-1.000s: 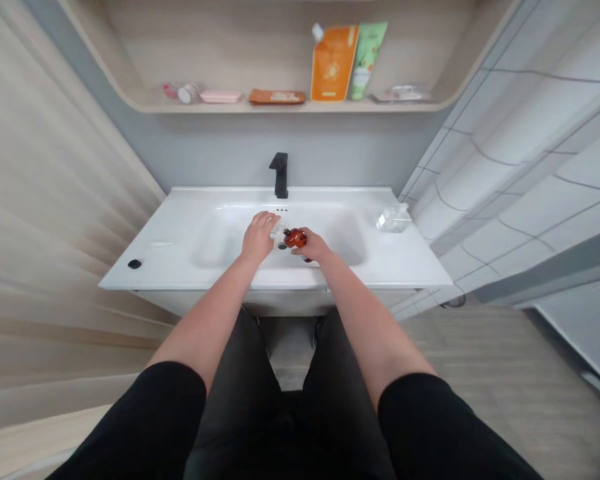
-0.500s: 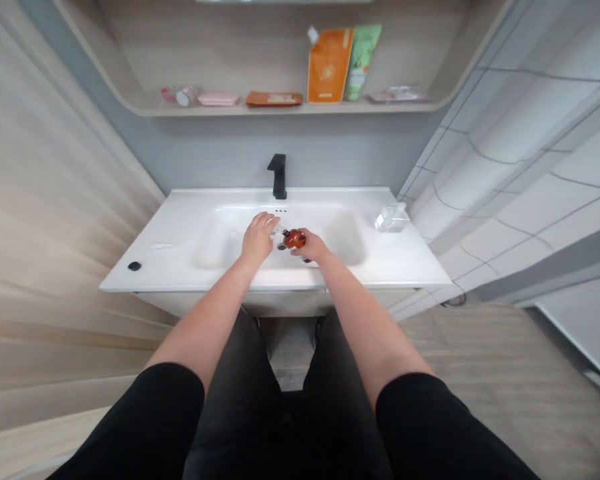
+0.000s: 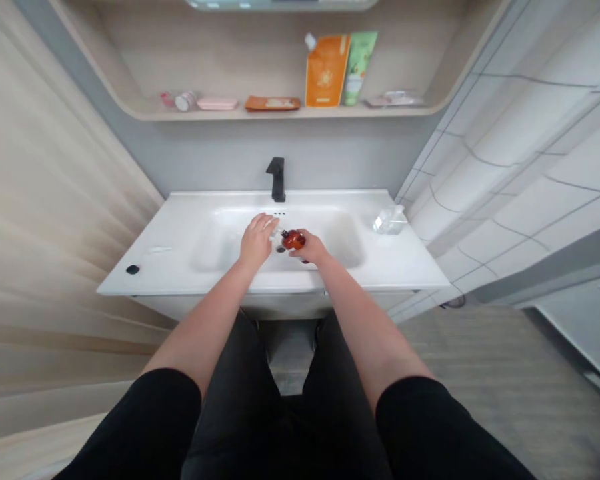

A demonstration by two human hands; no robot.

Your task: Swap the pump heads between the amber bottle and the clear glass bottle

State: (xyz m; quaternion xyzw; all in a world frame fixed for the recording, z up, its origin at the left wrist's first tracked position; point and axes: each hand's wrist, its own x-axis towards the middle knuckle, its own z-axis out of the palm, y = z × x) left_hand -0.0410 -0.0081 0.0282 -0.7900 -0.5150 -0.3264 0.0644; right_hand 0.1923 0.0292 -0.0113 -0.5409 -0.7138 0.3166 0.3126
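Right hand (image 3: 310, 248) clasped on amber bottle (image 3: 293, 240), neck toward clear container (image 3: 275, 235) in left hand's (image 3: 256, 240) grasp; sink (image 3: 343, 240) beneath both.

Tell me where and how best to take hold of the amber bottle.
Take the amber bottle by its rounded body, from the right, where the right grip is. Its dark neck points left toward the clear piece, so coming from there would probably crowd it.

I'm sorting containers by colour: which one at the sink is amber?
The bottle in the right hand; the vessel in the left hand and the container on the counter look clear.
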